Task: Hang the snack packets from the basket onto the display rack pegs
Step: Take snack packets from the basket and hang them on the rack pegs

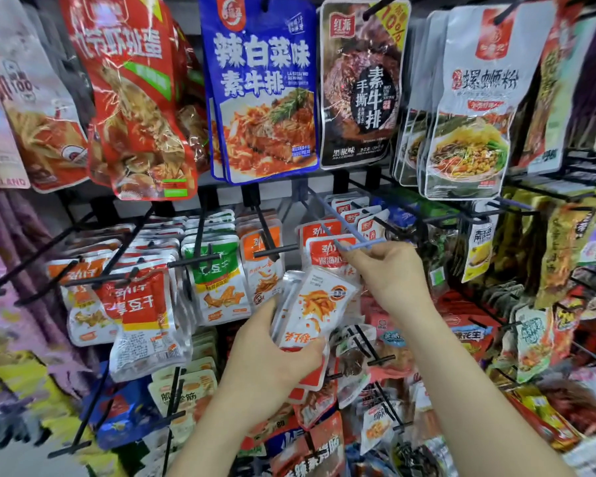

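Now left hand (269, 366) grips packets (319, 304), right (391, 278) pinches peg (338, 223)

A small stack of white-and-orange foil snack packets (319, 304) is tilting rightward just below the pale blue plastic display peg (336, 220), whose crossbar tip is jutting out over hanging red-and-white snack packets (324, 256).

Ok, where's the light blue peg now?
Head view, centre: the light blue peg juts below the black snack packet, tip pinched by the right hand, above the white packets in the left hand.
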Motion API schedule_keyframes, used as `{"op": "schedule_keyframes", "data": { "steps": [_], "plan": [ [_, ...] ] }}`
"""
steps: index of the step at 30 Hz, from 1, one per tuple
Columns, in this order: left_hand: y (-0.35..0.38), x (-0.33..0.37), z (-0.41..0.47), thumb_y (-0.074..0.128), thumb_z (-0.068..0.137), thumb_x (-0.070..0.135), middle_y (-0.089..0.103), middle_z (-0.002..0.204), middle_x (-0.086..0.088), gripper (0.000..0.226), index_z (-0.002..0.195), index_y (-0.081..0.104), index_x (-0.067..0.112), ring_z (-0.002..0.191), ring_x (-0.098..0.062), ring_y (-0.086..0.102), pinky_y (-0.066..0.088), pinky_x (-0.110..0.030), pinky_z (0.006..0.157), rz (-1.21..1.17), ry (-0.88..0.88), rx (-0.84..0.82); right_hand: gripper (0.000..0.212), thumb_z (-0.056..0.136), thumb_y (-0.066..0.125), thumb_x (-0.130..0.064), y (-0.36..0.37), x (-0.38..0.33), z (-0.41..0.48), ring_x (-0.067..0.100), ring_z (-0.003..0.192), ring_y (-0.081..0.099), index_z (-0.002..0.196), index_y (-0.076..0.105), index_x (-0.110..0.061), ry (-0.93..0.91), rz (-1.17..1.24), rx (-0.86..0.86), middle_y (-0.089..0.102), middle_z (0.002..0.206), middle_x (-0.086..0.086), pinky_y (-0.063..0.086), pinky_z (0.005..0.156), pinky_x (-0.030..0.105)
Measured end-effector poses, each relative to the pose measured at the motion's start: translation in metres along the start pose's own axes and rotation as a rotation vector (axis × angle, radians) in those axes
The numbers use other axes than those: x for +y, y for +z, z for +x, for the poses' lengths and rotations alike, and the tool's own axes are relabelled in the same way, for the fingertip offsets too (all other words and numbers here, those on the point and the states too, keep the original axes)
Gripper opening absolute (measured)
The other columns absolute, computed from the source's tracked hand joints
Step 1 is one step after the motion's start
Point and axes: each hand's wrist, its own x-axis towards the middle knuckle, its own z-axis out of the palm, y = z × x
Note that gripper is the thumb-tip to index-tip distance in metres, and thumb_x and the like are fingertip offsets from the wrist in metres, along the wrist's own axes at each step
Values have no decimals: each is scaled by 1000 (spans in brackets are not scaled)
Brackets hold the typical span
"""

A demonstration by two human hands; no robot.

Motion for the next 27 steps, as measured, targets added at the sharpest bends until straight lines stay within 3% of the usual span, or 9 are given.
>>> {"op": "schedule_keyframes", "data": {
  "steps": [2,6,8,10,12,14,20,23,27],
  "plan": [
    [0,0,-4,79,75,16,68,83,24,42,98,54,40,74,0,66,51,-14,60,-40,-17,4,53,84,72,-40,1,3,3,16,43,34,54,59,2,-19,-149,7,50,51,21,30,47,25],
    [0,-2,-10,77,76,6,73,86,16,46,101,54,38,75,-9,71,56,-22,61,-197,-97,-7,50,85,63,-55,-5,0,-8,16,51,52,56,61,-15,-27,-370,153,58,51,0,33,48,27],
    [1,0,-13,76,78,6,75,87,9,43,106,57,32,75,-13,73,56,-23,60,-291,-133,-16,43,88,57,-56,-13,-4,-30,13,61,59,70,64,-18,-29,-265,224,63,62,-4,41,54,27],
    [4,2,-16,75,77,15,75,92,7,41,110,58,31,80,-15,73,58,-28,66,-329,-134,-45,39,90,54,-53,-19,-11,-56,13,66,65,82,66,-18,66,84,35,69,70,-2,48,62,29],
    [8,4,-18,71,76,25,75,99,4,40,114,60,29,88,-19,73,58,-40,79,-353,-108,-63,28,91,54,-43,-19,-18,-84,10,83,71,99,69,-21,176,391,-369,75,89,-6,54,75,30],
    [13,6,-21,64,80,32,74,105,3,37,116,61,28,96,-20,71,55,-48,88,-357,-59,-56,23,95,55,-25,-15,-16,-100,11,101,69,115,67,-27,181,509,-551,73,108,-8,55,84,28],
    [25,10,-26,49,93,37,72,108,9,29,119,61,28,99,-11,69,55,-34,85,-363,-8,67,76,85,69,-9,-21,-3,-109,23,113,65,135,37,-57,245,692,-716,66,126,-6,52,94,49],
    [32,14,-27,51,92,30,73,105,6,28,118,61,26,96,-15,71,58,-34,81,-481,-44,100,96,79,74,1,-21,0,-117,20,99,71,127,30,-69,177,579,-649,70,112,-14,59,78,37],
    [28,8,-23,71,75,19,65,121,13,68,133,45,43,107,-8,65,56,-40,88,-461,-2,152,89,79,74,4,-27,6,-119,22,96,71,131,37,-59,173,423,-601,69,109,-23,58,84,47]
  ]
}}
